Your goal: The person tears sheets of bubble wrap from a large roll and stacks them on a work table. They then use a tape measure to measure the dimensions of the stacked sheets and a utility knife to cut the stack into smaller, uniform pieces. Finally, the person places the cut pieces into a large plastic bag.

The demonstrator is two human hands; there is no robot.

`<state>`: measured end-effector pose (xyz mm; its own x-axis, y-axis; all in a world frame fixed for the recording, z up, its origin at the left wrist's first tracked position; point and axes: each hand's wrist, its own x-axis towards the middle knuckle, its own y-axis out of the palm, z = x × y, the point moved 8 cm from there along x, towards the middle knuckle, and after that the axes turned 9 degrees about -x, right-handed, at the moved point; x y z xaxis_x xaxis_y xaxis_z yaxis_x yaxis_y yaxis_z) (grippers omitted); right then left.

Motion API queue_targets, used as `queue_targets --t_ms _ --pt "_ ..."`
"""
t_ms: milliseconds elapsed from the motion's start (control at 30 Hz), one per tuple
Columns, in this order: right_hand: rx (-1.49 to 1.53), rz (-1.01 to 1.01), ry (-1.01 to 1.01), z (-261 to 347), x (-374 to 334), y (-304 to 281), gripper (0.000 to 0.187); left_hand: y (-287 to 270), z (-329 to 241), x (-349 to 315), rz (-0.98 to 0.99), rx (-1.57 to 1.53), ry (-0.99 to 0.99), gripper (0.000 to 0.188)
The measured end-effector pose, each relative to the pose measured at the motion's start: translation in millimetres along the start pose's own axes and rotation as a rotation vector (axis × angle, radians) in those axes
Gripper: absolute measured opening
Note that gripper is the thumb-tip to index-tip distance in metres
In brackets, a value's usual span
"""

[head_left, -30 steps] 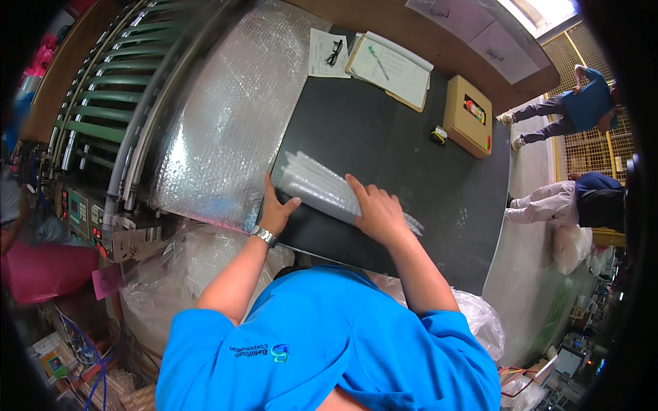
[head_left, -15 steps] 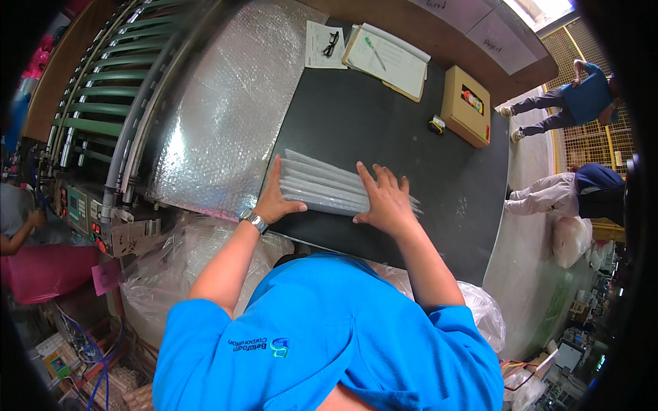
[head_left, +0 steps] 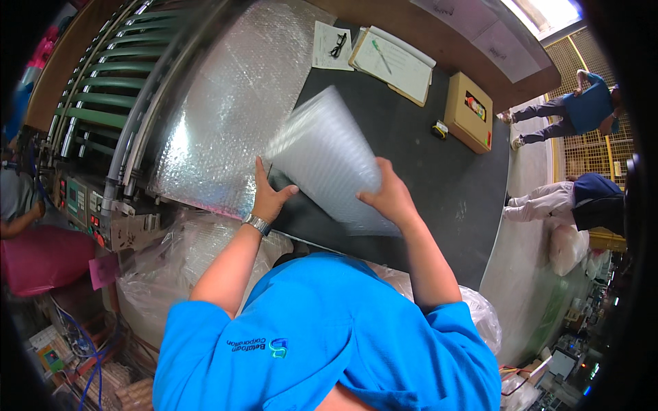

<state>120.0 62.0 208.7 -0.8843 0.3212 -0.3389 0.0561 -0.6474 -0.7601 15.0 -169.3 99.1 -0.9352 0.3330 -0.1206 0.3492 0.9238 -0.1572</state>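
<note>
A translucent bundle of bubble-wrap sheets (head_left: pixel 330 154) is tilted over the dark tabletop, its far left part blurred by motion. My right hand (head_left: pixel 392 198) grips its right edge, the thumb on the near face and the fingers mostly hidden behind. On the other side, my left hand (head_left: pixel 271 200) is open beside the bundle's lower left edge, its thumb and index finger spread, with a gap to the sheets. A metal-banded watch (head_left: pixel 258 223) is on my left wrist.
Wide bubble wrap (head_left: pixel 226 103) covers the table's left side, next to a machine with green rollers (head_left: pixel 116 92). Farther back are eyeglasses on paper (head_left: pixel 337 45), a clipboard (head_left: pixel 394 63), a tape measure (head_left: pixel 439 129) and a cardboard box (head_left: pixel 469 113). Two people stand at the right.
The bundle, earlier standing on edge between both hands, has turned to show its broad face. My right hand now grips it; my left hand has come away from its side.
</note>
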Motion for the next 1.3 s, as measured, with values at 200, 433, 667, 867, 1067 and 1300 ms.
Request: queue_targets --t_ms 200,433,667,867,1067,1300 --pt "0.937 0.116 0.013 -13.2 15.5 36.3 0.081 43.6 -26.4 -21.1 0.386 -0.848 -0.297 0.098" --pt "0.929 0.114 -0.038 -4.9 12.9 27.7 0.082 20.5 -41.5 -8.5 0.309 -0.515 -0.121 0.079" --pt "0.809 0.182 -0.036 -17.7 5.7 25.1 0.069 24.2 -55.4 -7.4 0.584 0.121 0.073 0.077" --pt "0.274 -0.038 -0.268 -33.7 22.7 39.3 0.063 29.7 -47.9 -4.9 0.421 0.326 0.484 0.045" --pt "0.268 -0.073 -0.198 29.2 8.3 -37.3 0.055 -2.2 -80.5 3.1 0.127 -0.091 0.241 0.085" --pt "-0.687 -0.003 -0.403 93.9 -18.1 -58.1 0.044 -4.6 -212.3 -30.7 0.192 0.375 0.826 0.121"
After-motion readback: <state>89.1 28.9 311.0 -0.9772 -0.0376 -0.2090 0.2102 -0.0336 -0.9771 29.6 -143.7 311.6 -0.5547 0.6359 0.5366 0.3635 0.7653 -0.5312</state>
